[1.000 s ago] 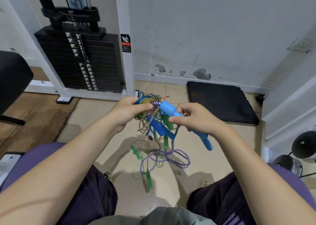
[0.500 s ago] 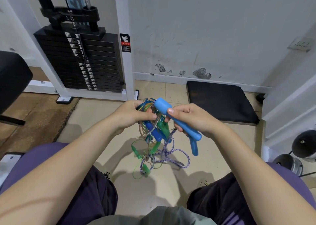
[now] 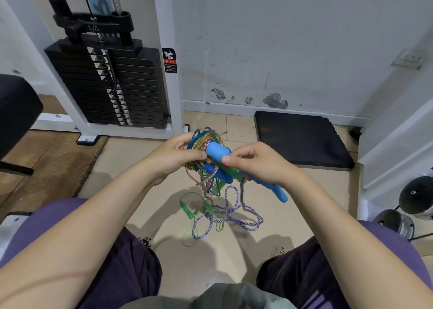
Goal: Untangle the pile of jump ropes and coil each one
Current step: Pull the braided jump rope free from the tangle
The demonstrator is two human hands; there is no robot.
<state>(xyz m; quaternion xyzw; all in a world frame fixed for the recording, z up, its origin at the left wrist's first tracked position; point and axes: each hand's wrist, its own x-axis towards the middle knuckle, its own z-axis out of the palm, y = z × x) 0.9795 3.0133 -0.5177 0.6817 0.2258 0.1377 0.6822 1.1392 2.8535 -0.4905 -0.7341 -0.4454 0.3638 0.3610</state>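
- Head view: tangle of jump ropes [image 3: 206, 158] held in the air between both hands, above the tiled floor [image 3: 131, 168].
- Left hand [image 3: 173, 155]: fingers curled round the knotted bundle.
- Right hand [image 3: 255, 162]: thumb and fingers pinch a light-blue handle [image 3: 216, 152]; second blue handle [image 3: 276, 191] protrudes below the palm.
- Purple-white rope [image 3: 230, 215] and green rope [image 3: 188, 209] hang in loops to the floor.

Both hands [image 3: 175, 155] [image 3: 254, 164] raised together, fingers curled, apparently gripping.

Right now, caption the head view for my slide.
Seated person's left hand holds a jump-rope tangle while the right hand grips a light-blue handle.
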